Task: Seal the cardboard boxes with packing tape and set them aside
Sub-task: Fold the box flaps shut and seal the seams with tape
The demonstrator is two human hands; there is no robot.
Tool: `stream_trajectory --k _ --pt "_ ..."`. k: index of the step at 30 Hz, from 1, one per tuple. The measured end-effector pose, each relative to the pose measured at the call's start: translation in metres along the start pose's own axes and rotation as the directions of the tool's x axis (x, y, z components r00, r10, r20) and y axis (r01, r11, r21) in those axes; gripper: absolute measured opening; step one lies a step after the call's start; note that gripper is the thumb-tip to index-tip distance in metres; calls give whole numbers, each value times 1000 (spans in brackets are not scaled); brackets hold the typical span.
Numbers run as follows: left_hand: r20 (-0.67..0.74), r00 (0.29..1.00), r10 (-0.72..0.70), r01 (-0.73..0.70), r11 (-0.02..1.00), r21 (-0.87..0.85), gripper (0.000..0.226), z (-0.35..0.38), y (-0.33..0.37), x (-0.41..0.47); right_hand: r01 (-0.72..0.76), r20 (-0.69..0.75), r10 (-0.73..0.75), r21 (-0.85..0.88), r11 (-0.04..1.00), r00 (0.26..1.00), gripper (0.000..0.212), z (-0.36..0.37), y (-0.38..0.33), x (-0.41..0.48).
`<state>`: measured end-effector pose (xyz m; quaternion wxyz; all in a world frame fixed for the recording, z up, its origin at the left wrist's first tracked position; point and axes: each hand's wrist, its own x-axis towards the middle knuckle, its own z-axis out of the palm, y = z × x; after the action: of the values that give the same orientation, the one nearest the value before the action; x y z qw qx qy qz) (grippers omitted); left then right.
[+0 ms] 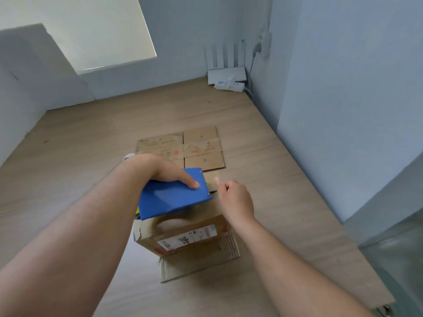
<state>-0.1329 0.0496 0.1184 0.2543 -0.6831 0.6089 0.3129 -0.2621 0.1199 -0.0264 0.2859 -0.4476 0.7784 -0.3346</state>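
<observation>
Head view: dispenser (174, 195) hiding box (183, 236) top

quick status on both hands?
Left hand: closed on the blue tape dispenser, held over the cardboard box.
Right hand: loosely curled, holding nothing visible.

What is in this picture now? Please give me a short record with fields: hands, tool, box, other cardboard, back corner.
left hand: left hand grips the blue tape dispenser, index finger laid along its top
right hand: right hand is loosely curled beside the dispenser's front end, holding nothing visible
box: cardboard box stands on the wooden floor under the dispenser, shipping label on its near side
other cardboard: flattened box lies on the floor beyond
back corner: white router and power strip
</observation>
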Motion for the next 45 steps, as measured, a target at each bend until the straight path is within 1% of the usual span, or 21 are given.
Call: stream_trajectory --k 1,3,6,9,12,15,17,19,21,23,25,29,32,35,37,38,39,40,41,42,45 --pt "-3 1000 7 -7 1000 -5 62 0 0 -1 -21 -24 21 -2 1000 999 39 5 -1 0" --pt "9 999 33 -33 999 -15 59 -1 -1 0 -66 -56 70 59 996 996 32 10 0 -1" --pt "54 995 79 -78 997 -28 63 -5 -5 3 -77 -49 81 94 993 995 28 7 -2 -1" --pt "98 987 129 -124 991 -53 67 -13 -13 6 -77 -55 83 96 992 995 34 4 -3 1" --pt "122 973 198 -183 975 -127 67 -17 -26 11 -74 -73 78 56 996 994 38 5 -4 2" --pt "171 958 232 -203 964 -173 69 -24 -57 20 -67 -100 67 -2 998 993 40 7 -3 1" --pt "197 949 246 -208 958 -197 76 -32 -92 29 -47 -115 44 -27 999 992 40 7 -2 2" --pt "229 943 242 -196 959 -206 77 -37 -134 37 -36 -129 32 -31 999 991 38 9 -1 2" --pt "273 938 214 -155 963 -222 74 -40 -177 44 -24 -143 19 -32 999 990 38 9 -2 0" --pt "303 935 183 -106 962 -252 81 -40 -212 51 -12 -153 5 -41 999 988 39 10 -2 0" --pt "326 932 160 -74 962 -262 87 -37 -232 56 -11 -163 3 -50 999 987 41 11 -3 0" --pt "335 927 166 -87 967 -239 85 -25 -238 59 -25 -170 19 -32 999 985 40 11 -7 -2" --pt "309 937 163 -93 969 -228 82 -21 -234 66 -36 -172 30 -34 999 985 41 11 -8 -2" --pt "260 954 152 -99 974 -205 68 -15 -226 69 -35 -170 27 -48 998 985 40 11 -9 -2" --pt "171 976 136 -104 977 -187 63 -7 -215 75 -34 -169 21 -73 997 985 39 11 -10 -3" --pt "96 987 129 -117 985 -126 62 -1 -209 78 -37 -171 22 -84 996 985 38 11 -10 -3" --pt "4 992 125 -125 992 0 61 6 -204 83 -38 -176 22 -91 995 984 37 10 -9 -2" --pt "-90 987 130 -115 981 158 58 16 -203 86 -38 -182 20 -96 995 983 37 10 -8 -2" --pt "-159 978 137 -90 957 276 52 27 -205 91 -35 -183 15 -104 994 983 38 10 -8 -2" --pt "-205 969 136 -65 945 320 47 34 -207 98 -34 -187 13 -110 993 982 38 10 -8 -1" --pt "-234 968 88 -33 973 230 39 48 -220 111 -46 -195 23 -113 993 981 37 12 -8 -2"
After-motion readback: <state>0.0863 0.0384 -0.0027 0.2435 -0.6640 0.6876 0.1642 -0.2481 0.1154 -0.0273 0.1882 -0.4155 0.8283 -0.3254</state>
